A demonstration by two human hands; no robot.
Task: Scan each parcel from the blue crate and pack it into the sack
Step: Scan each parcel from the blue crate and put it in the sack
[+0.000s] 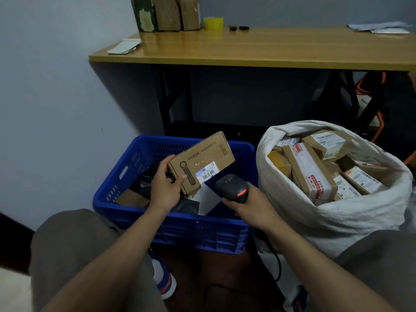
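Head view. A cardboard parcel (202,159) is held above the blue crate (202,233), gripped by the left hand (165,188), whose fingers and thumb are closed round the box's left end. The parcel is tilted so that its white barcode label (208,172) is turned toward the scanner (233,186), presumably to give the reader a clear line to the code. The scanner is clasped round its handle by the right hand (249,204), with its head brought just beside the label and a red light shown on its back; the scanning step is judged to be in hand. Dark bags and a flat brown box (132,198) are seen lying in the crate below, so more parcels are judged left to process. The white sack (337,221) is set just to the right of the crate and is filled nearly to its rolled rim with boxes; it is thereby placed within easy reach for packing. A wooden desk (247,50) is seen behind.
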